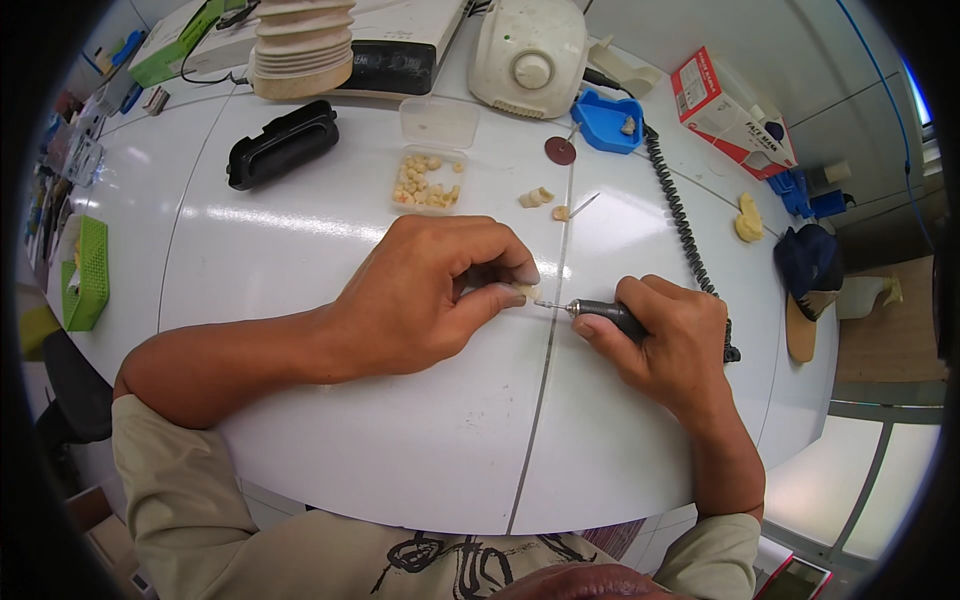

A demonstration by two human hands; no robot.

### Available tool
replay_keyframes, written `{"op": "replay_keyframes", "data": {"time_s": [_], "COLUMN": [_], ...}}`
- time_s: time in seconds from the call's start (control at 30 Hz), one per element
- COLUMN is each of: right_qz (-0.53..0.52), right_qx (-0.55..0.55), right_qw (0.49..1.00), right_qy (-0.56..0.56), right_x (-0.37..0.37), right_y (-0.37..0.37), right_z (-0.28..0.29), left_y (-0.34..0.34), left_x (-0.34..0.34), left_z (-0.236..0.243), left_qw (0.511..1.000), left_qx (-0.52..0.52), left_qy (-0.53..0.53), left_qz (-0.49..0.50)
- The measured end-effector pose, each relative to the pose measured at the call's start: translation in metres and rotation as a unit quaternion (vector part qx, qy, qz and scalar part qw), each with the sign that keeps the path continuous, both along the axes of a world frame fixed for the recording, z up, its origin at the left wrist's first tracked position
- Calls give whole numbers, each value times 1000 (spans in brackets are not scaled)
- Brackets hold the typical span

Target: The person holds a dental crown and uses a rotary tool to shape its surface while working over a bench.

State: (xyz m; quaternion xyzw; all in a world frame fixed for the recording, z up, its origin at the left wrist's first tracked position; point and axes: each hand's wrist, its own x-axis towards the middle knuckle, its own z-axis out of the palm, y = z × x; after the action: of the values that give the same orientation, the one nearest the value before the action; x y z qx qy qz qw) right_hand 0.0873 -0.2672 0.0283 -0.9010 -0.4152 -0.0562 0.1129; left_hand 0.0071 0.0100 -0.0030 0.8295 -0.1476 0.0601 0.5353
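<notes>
Pinched between the thumb and fingers of my left hand (430,290) is a small cream tooth-like piece (529,292), mostly covered by the fingertips. My right hand (665,335) is wrapped round a black rotary handpiece (612,316). Its thin metal bur (552,305) points left and reaches the piece, or very close to it; whether they touch I cannot tell. Beyond my left hand stands an opened clear plastic box (428,205) with several similar cream pieces (415,178). Farther right lie a loose cream piece (537,198) and a thin metal bur with a cream bit (562,213) at its end.
At the back stand a white control unit with a dial (533,70) and a ribbed hose (302,45). A coiled black cord (675,205) runs down the right. Around are a black case (283,143), blue tray (606,122), red-white box (730,110), brown disc (560,151) and green basket (87,275).
</notes>
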Motion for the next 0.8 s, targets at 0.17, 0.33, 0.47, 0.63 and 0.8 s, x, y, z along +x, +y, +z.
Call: {"op": "replay_keyframes", "data": {"time_s": [0.17,0.33,0.47,0.63,0.8], "right_qz": [5,-12,-6,-5,-6], "right_qx": [-2,11,12,11,4], "right_qw": [1000,1000,1000,1000,1000], "right_qy": [-6,5,1,-1,-1], "right_x": [0,0,0,-1,-1], "right_y": [0,1,1,2,1], "right_z": [-1,0,-1,0,1], "left_y": [0,0,0,0,0], "left_x": [0,-1,0,0,0], "left_z": [2,3,4,3,3], "left_qw": [1000,1000,1000,1000,1000], "left_qx": [-16,-9,-1,2,1], "left_qy": [25,26,25,22,17], "left_qz": [3,6,6,6,6]}}
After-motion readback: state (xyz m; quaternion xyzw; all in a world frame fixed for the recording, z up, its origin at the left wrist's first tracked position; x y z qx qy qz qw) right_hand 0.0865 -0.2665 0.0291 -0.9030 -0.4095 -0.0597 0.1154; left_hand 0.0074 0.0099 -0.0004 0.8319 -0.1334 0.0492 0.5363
